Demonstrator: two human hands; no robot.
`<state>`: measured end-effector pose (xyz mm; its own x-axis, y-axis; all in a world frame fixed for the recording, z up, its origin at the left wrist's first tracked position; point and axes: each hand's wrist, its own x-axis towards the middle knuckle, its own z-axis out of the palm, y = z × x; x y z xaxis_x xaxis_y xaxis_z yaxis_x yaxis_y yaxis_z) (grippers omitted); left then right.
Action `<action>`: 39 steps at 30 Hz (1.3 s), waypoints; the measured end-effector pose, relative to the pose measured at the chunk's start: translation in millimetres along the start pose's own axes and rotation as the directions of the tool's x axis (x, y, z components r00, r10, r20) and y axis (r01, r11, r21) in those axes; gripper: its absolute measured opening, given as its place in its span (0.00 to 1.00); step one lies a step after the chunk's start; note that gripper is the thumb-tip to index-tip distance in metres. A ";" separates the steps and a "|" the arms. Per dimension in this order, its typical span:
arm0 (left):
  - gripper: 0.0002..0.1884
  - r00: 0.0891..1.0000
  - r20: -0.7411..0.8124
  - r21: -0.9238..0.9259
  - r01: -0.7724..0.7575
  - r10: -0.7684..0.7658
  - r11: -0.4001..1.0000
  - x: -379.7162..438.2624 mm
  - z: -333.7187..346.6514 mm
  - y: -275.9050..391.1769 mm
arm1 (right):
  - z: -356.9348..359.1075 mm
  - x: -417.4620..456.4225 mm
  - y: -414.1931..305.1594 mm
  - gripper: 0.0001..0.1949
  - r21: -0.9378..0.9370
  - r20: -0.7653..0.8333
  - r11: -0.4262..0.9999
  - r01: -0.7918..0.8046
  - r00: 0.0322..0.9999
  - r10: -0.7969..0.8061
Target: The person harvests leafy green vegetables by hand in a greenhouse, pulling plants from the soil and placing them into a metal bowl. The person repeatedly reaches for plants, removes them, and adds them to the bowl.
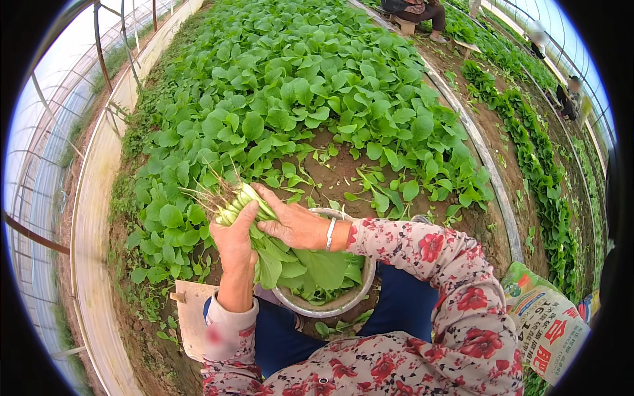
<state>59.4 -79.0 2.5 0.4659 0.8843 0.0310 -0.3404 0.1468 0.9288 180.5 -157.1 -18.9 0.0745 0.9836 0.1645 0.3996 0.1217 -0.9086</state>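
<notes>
A bunch of leafy greens (pixel 312 270) is held between both hands, its pale stems side by side and its soil-covered roots pointing to the upper left. My left hand (pixel 234 242) grips the stems from the left, thumb up along them. From the other side, my right hand (pixel 292 222), with a pale band at the wrist, closes around the stems just below the roots. The leaves hang down over a round bucket (pixel 324 312) between my knees. More greens show inside it, partly hidden by the bunch and my right forearm.
A dense bed of greens (pixel 292 89) spreads ahead, with loose plants on bare soil (pixel 329 173) nearer. A pale board (pixel 190 317) lies by my left leg. At right are a printed sack (pixel 545 321) and a border strip (pixel 475 128). Other people sit farther off.
</notes>
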 end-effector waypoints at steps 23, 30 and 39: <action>0.18 0.997 -0.080 0.344 0.032 -0.005 0.938 23.0 0.1 -11.0 | -45.0 35.0 178.6 0.28 -0.207 -0.054 0.959 -0.191 0.981 0.184; 0.20 0.988 -0.065 0.402 0.153 -0.139 0.903 40.0 5.3 -25.8 | -121.4 39.3 374.0 0.20 -0.979 0.178 0.129 0.159 0.973 0.150; 0.23 0.963 -0.098 0.612 0.257 -0.250 0.748 77.8 -13.3 -53.7 | -195.6 83.8 543.7 0.28 -0.935 -0.160 -0.345 0.084 0.768 0.620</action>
<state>103.1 -12.1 -49.8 0.4538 0.8585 -0.2390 0.3648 0.0658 0.9288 582.7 -34.6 -424.0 0.4511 0.8096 -0.3754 0.7224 -0.0843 0.6863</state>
